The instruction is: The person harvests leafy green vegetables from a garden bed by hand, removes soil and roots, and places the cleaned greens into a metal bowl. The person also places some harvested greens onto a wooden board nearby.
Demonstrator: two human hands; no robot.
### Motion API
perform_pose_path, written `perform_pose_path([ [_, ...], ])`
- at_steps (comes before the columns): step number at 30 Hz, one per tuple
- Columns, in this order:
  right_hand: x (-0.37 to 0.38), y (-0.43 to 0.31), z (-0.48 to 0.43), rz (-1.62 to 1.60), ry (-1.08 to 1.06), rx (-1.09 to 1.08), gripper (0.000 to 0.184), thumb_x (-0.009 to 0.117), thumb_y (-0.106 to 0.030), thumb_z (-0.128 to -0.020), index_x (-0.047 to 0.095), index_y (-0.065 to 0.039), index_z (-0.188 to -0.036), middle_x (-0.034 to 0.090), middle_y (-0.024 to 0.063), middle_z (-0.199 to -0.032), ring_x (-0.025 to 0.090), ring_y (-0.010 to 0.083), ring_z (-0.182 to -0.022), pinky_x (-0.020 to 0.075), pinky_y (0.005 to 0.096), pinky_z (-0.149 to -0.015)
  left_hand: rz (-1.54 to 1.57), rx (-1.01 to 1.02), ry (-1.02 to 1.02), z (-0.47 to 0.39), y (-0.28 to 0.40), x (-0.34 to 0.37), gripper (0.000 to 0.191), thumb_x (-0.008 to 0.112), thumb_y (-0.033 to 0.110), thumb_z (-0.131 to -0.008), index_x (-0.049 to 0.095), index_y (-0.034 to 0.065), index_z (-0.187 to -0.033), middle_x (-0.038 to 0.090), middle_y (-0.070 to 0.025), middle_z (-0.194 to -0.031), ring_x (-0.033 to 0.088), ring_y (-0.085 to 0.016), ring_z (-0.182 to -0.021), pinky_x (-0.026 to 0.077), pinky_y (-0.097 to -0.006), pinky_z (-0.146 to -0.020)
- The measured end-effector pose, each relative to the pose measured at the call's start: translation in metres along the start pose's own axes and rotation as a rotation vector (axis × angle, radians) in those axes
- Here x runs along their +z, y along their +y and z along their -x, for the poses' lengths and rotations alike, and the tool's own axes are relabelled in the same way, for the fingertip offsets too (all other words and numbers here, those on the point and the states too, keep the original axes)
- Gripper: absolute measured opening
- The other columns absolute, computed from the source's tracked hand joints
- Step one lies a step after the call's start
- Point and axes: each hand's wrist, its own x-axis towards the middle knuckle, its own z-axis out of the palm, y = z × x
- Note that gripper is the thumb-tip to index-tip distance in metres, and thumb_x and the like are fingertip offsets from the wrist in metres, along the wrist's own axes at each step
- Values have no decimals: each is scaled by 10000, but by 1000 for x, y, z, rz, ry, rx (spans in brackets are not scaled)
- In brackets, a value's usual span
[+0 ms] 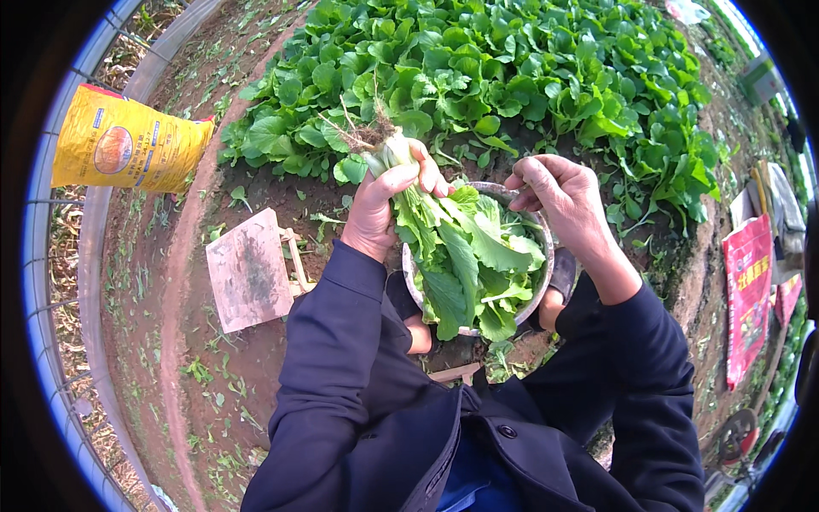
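My left hand (393, 195) is closed around a bunch of leafy greens (441, 249), gripping it just below the roots. The soil-caked roots (374, 133) point up and away from me, while the leaves hang over a round basin (550, 256) between my feet. More picked leaves (502, 320) lie in the basin. To the right of the bunch, my right hand (553, 189) is raised above the basin's far right rim, thumb and fingertips drawn together. Whether something small is pinched there cannot be made out.
A dense bed of leafy plants (486, 70) grows ahead. At the left are a small wooden stool (249, 272) and a yellow sack (131, 141) near the wire mesh (48, 256). A red printed bag (748, 301) lies at the right.
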Motion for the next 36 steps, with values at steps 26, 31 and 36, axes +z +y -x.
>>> perform_pose_path([
  [26, -228, 382, -266, -576, 683, 778, 426, 351, -400, -1060, 492, -37, -1232, 702, 172, -975, 708, 315, -787, 564, 443, -646, -648, -97, 492, -18, -22, -6, 349, 723, 195, -838, 479, 71, -1054, 560, -49, -768, 597, -194, -734, 482, -384, -865],
  [31, -239, 400, -300, -1099, 734, 741, 561, 394, -540, -1009, 542, -52, -1240, 686, 175, -1057, 695, 348, -879, 556, 498, -784, -718, -164, 364, -44, -38, -4, 375, 752, 228, -831, 458, 82, -1013, 570, -55, -742, 609, -213, -709, 478, -408, -863],
  [36, -242, 399, -326, -1212, 736, 757, 540, 479, -581, -950, 605, -113, -1189, 684, 121, -1093, 673, 327, -967, 539, 495, -864, -716, -233, 360, -66, -52, -11, 391, 772, 225, -821, 461, 82, -1009, 583, -62, -740, 617, -223, -712, 476, -416, -866],
])
